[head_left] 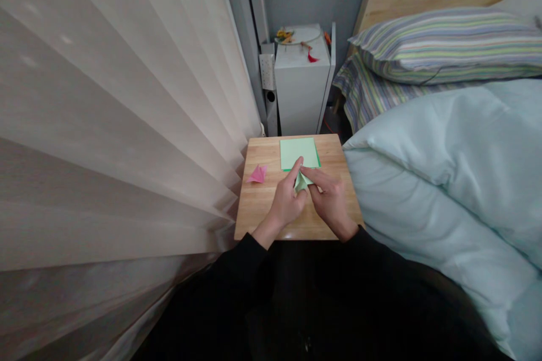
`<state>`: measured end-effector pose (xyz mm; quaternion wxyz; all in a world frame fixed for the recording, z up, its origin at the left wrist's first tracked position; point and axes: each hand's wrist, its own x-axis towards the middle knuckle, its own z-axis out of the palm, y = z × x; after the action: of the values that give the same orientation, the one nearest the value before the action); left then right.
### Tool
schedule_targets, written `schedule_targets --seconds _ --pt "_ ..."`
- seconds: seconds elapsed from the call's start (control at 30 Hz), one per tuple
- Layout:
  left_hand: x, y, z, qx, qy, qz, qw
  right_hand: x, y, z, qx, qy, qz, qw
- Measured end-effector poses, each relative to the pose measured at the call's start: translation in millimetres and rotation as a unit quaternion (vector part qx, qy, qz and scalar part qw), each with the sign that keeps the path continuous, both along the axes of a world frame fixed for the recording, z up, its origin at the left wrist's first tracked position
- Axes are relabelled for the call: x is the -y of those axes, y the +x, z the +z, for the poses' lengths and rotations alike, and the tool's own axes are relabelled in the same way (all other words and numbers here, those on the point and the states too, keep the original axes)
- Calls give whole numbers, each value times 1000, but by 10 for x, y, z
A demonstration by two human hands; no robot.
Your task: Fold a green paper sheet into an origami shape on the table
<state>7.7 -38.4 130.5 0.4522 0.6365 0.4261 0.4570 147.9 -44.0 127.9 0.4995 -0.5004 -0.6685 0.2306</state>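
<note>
Between my two hands is a small piece of folded light green paper (301, 181), partly covered by the fingers. My left hand (288, 198) pinches its left side, with the thumb low and the index finger stretched along the top. On the right side, my right hand (329, 194) grips the same paper between thumb and fingers. Just beyond the fingertips lies a stack of square green paper sheets (298, 152), pale on top with a darker green edge beneath. A pink folded paper piece (257, 174) rests to the left of my hands.
Everything sits on a small wooden table (258, 208). A pleated curtain (169, 124) hangs close on the left. To the right is a bed with a pale blue quilt (444, 180) and a striped pillow (449, 45). A white cabinet (300, 90) stands behind the table.
</note>
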Motion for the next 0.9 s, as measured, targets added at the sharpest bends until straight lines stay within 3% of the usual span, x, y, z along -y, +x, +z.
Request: schedule_targets --seconds 0.1,0.17,0.4,0.67,0.9 --pt "-2 1 31 161 -78 -85 980 -26 24 11 -82 -39 -15 996" --pt "-48 -21 65 210 -112 -79 968 -59 57 13 -142 -72 -13 987" --pt "-180 -65 75 112 -82 12 990 -138 82 -66 -244 -206 65 945" --pt "-157 -36 85 66 -35 107 992 -135 23 -54 -374 -183 10 909" --pt "-170 -60 153 47 42 169 984 -13 20 98 -270 -140 47 951"
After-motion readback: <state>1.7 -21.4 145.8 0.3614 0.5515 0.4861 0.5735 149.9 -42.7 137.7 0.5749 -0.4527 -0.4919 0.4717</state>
